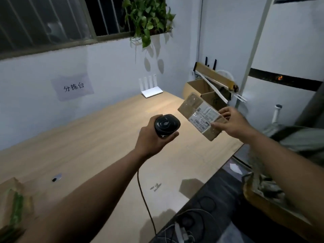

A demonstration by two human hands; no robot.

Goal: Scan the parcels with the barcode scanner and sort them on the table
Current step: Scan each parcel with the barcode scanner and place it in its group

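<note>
My left hand (152, 137) grips a black barcode scanner (166, 125), its head turned toward the right; a dark cable (145, 199) hangs from it across the wooden table (87, 146). My right hand (231, 122) holds a small brown cardboard parcel (191, 106) in the air above the table's right side, tilted, with its white shipping label (204, 118) facing up toward me. Scanner and parcel are a short gap apart.
A white router (151, 91) stands at the table's far edge below a paper sign (72, 87). An open cardboard box (205, 90) sits at the far right corner. Another taped parcel (14, 204) lies at the near left edge. A box of clutter (263, 186) stands on the right, off the table.
</note>
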